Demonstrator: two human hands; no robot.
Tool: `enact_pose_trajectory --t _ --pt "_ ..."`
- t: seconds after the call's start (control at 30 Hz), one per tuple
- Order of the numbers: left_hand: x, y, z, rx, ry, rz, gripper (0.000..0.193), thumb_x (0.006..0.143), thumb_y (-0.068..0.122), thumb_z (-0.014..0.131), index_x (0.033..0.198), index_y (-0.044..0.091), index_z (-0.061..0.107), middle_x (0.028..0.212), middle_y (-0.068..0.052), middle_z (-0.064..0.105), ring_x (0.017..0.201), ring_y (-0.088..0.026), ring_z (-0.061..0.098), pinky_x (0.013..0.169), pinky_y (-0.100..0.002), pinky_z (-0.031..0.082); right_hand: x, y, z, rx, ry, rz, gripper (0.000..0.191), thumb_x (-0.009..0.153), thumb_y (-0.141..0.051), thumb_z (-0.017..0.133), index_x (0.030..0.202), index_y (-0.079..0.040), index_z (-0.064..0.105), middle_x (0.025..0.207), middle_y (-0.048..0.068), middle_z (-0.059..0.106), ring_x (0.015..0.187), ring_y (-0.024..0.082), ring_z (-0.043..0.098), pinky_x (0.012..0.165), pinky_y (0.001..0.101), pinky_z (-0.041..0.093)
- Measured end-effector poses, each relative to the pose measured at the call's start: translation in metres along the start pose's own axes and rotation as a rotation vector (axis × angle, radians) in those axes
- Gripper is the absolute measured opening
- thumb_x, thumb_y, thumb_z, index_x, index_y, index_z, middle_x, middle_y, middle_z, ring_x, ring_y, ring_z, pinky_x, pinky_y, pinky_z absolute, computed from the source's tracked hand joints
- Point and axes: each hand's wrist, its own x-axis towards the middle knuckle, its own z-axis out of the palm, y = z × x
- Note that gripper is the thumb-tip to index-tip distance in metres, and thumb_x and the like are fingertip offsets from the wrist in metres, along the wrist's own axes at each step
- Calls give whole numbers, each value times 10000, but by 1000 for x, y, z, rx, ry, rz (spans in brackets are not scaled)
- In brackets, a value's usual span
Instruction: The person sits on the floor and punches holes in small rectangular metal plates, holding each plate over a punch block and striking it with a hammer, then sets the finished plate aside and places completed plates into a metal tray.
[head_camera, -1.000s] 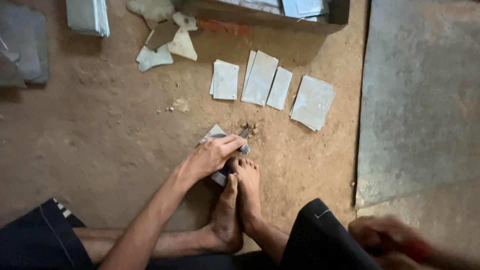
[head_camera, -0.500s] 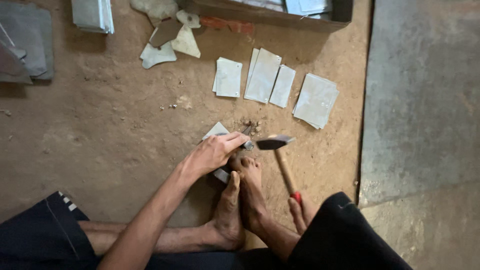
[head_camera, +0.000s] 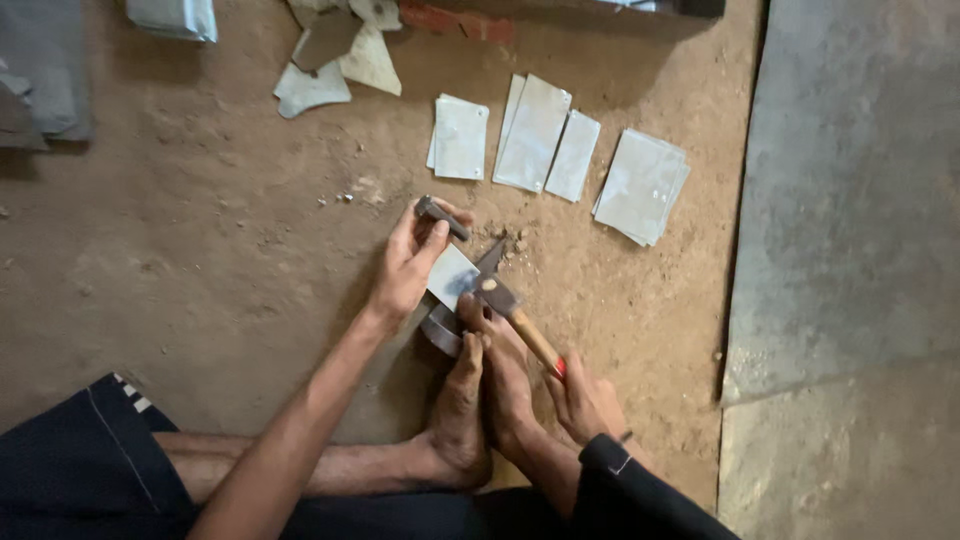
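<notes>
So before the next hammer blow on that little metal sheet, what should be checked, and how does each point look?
1. Left hand grips the short dark punch: ok.
2. Right hand has the hammer by its wooden handle: ok.
3. Metal sheet pinned under the toes: ok.
4. Toes away from the hammer head: not ok, it sits right beside them.
5. Punch tip set on the sheet: cannot tell.
</notes>
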Motion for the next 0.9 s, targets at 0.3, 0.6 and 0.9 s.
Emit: enact_pose_trajectory --t 0.3,0.6,0.9 --pt "-19 31 -22 1166 149 -142 408 940 290 676 1173 2 506 1008 -217 653 979 -413 640 855 -516 499 3 15 -3 -670 -36 -269 262 997 -162 430 1176 -97 611 1037 137 518 1020 294 474 921 378 374" --pt "-26 11 -22 1185 151 47 387 861 133 692 1158 -31 506 1045 -253 642 1034 -445 616 902 -532 485 6 12 1 140 82 257 262 1014 -248 560 1153 -41 643 1143 130 559 1075 267 515 944 377 404" --pt "-19 29 -40 -195 196 -72 157 1003 68 662 1035 118 517 1073 -47 653 979 -163 617 858 -301 538 29 -15 -18 -783 -5 -416 284 1067 -247 493 1250 -93 645 1179 123 606 1120 260 543 980 380 450"
